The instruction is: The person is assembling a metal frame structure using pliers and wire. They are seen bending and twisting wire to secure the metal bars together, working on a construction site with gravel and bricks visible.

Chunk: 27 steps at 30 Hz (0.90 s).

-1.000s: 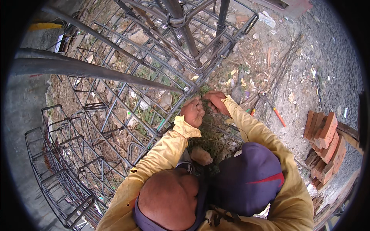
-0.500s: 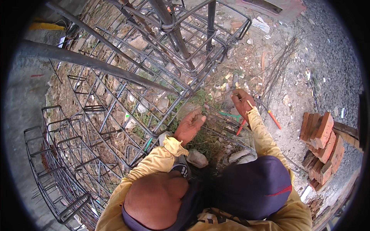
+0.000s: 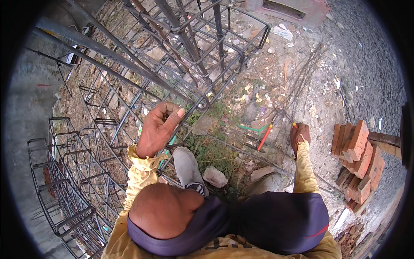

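My right hand (image 3: 300, 134) closes round one handle of the red-handled pincers (image 3: 265, 138). The pincers lie spread on the dirt, their metal head pointing away from me and their other handle free. My left hand (image 3: 157, 129) is over the edge of the steel rebar cage (image 3: 113, 137), its fingers curled in toward the thumb. Anything between those fingers is too small or hidden to make out. Thin dark tie wires (image 3: 307, 80) lie in a loose bundle beyond the pincers. A green strip (image 3: 253, 128) rests left of them.
Upright rebars (image 3: 219, 41) and slanting bars (image 3: 108, 48) rise from the cage ahead and left. Stacked red bricks (image 3: 357, 144) stand at the right, beside gravel (image 3: 366, 56). A pinkish crate (image 3: 297, 15) is at the far side. Stones (image 3: 214, 177) and weeds lie near my shoe (image 3: 186, 164).
My left hand has moved left and away from me, over the cage. My right hand has moved right and nearer, and now grips the pincers' right handle. My view has shifted slightly.
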{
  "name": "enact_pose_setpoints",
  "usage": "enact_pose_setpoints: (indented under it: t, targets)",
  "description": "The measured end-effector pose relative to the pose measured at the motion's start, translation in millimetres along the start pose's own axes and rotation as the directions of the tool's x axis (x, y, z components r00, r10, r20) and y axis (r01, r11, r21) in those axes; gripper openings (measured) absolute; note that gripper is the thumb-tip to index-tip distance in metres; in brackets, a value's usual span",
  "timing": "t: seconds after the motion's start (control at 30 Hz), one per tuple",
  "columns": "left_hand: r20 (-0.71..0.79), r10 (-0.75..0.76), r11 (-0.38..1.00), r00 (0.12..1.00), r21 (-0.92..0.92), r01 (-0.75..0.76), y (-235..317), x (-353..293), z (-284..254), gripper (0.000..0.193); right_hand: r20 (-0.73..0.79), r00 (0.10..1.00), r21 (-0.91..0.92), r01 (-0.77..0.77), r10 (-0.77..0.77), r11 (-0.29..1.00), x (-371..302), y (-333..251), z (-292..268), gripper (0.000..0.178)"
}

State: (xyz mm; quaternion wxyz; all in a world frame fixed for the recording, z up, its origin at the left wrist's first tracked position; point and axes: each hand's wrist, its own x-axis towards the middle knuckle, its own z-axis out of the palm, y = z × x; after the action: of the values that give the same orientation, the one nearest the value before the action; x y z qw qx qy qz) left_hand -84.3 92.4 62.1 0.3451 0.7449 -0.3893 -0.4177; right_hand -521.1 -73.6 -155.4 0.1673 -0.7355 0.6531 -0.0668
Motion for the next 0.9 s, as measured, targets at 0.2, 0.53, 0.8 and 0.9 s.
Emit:
enact_pose_setpoints:
  t: [0.2,0.53,0.8,0.9]
  targets:
    - [-0.275,0.168,0.979,0.947,0.155,-0.129,-18,29,16,0.05,0.27,0.961,0.572,-0.113,-0.057,0.812,-42,-38,-3,0.028]
    - [-0.148,0.373,0.831,0.916,0.493,-0.259,-31,48,34,0.029,0.382,0.903,0.924,-0.377,-0.195,0.065,-6,-119,-13,0.037]
    - [-0.279,0.438,0.8,0.854,0.555,-0.23,-38,53,52,0.028,0.359,0.782,0.517,0.287,-0.509,0.806,22,-81,71,0.039]
    - [-0.32,0.421,0.785,0.848,0.597,-0.165,-46,42,42,0.026,0.474,0.611,0.328,0.546,-0.635,0.771,4,-146,31,0.034]
